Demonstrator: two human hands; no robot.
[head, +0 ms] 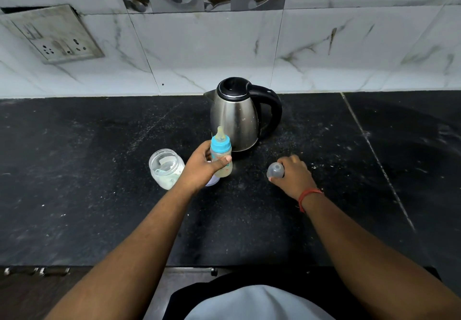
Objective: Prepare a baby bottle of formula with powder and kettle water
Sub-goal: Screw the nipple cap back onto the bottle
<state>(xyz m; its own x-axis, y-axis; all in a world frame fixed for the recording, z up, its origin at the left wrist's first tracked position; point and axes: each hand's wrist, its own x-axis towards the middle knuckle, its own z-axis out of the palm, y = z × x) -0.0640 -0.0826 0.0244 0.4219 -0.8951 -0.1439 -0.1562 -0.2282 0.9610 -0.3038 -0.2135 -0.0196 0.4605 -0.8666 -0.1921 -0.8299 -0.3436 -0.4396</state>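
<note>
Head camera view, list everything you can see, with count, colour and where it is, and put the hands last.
kettle: one, steel with black lid and handle, back centre of the counter by the wall.
baby bottle: one, clear with blue collar and teat on, upright in front of the kettle.
jar: one, clear, open, white powder inside, left of the bottle.
bottle cap: one, translucent grey, right of the bottle.
counter: one, black, speckled with white.
wall socket: one, grimy white, upper left on the tiled wall.
left hand: grips the baby bottle.
right hand: holds the bottle cap; red thread at the wrist.
</note>
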